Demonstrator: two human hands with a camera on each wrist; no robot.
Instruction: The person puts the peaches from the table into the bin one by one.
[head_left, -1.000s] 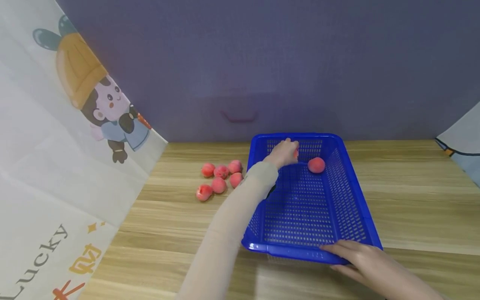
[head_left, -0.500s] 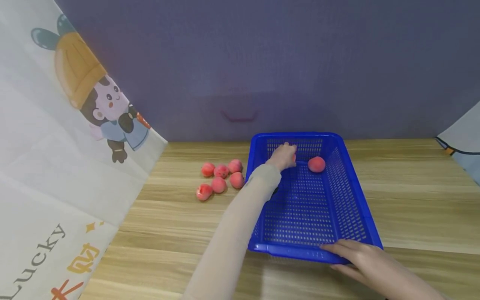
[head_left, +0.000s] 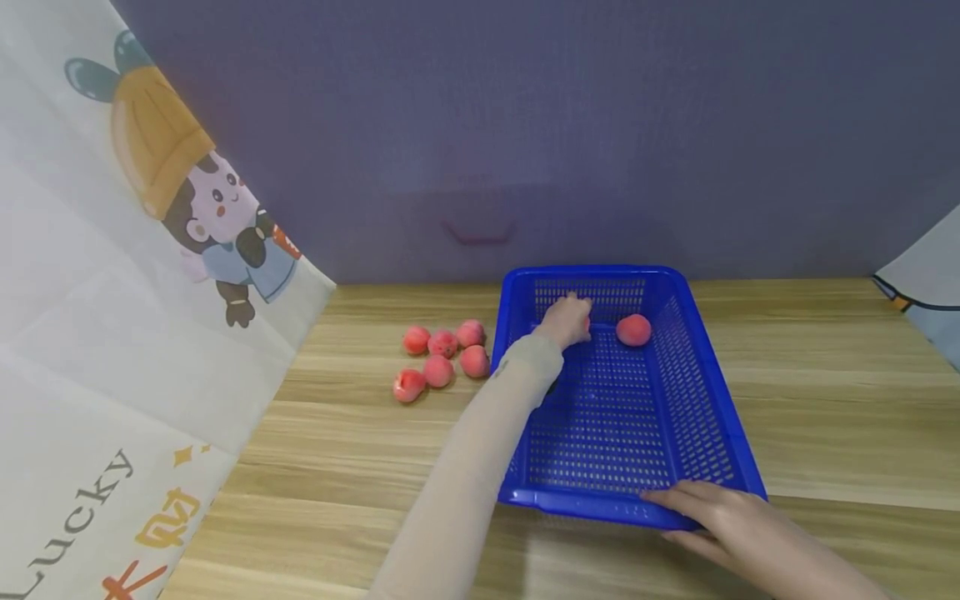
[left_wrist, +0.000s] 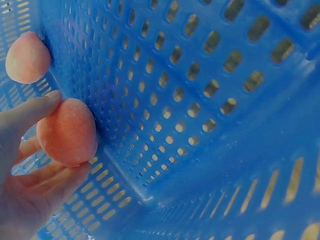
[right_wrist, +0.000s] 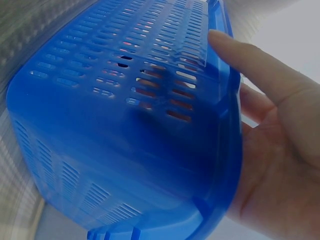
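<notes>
My left hand (head_left: 564,322) reaches down inside the blue plastic basket (head_left: 600,505), at its far left corner. In the left wrist view its thumb and fingers grip a peach (left_wrist: 67,132) low by the perforated wall. A second peach (head_left: 633,330) lies on the basket floor near the far right corner. My right hand (head_left: 716,521) grips the near rim at the right, thumb below and fingers over the edge. Its thumb (right_wrist: 260,62) shows against the outer wall in the right wrist view. Left of the basket, several peaches (head_left: 438,371) lie together on the table.
The wood-grain table (head_left: 322,467) runs back to a dark purple-grey panel (head_left: 480,125). A white printed sheet (head_left: 90,333) with a cartoon figure hangs on the left. At the far right a black cord (head_left: 922,307) crosses a pale sheet.
The left hand has sunk a little lower into the basket's far left corner with the peach. The right hand and the other peaches stay put.
</notes>
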